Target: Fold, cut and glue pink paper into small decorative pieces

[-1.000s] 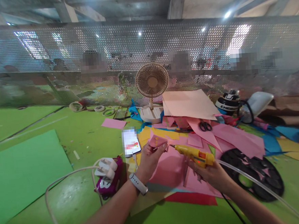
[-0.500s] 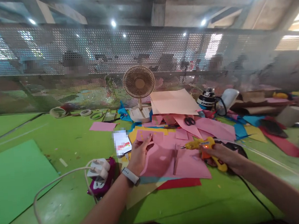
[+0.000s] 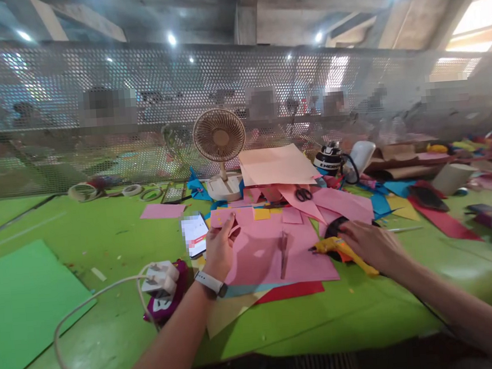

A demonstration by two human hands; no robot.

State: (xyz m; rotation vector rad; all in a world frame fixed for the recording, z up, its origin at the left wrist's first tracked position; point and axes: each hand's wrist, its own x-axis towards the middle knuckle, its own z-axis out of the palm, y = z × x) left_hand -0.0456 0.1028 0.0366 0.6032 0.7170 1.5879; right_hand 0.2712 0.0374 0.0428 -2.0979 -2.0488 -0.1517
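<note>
My left hand (image 3: 220, 247), with a watch on its wrist, pinches a small pink paper piece (image 3: 222, 217) with yellow spots. It is held over the left side of the pink sheets (image 3: 255, 262). My right hand (image 3: 370, 244) is off the yellow glue gun (image 3: 337, 246), which lies just beneath it with its nozzle pointing left. The fingers curl at the edge of a black object (image 3: 333, 227), and I cannot make out its kind. A narrow folded pink strip (image 3: 284, 255) rests on the sheets between my hands.
A phone (image 3: 194, 236) and a purple power strip (image 3: 181, 282) with plugs lie left. Behind stand a fan (image 3: 219, 136), stacked pale sheets (image 3: 276, 165), scissors (image 3: 303, 194) and a black-and-white jug (image 3: 327, 159). A green sheet (image 3: 31, 312) covers the far left. A mesh screen (image 3: 150, 140) closes the back.
My right hand has let go of the glue gun, which now lies lower on the table. The hand has moved to the black object, which shows further left. My left hand still holds the pink piece.
</note>
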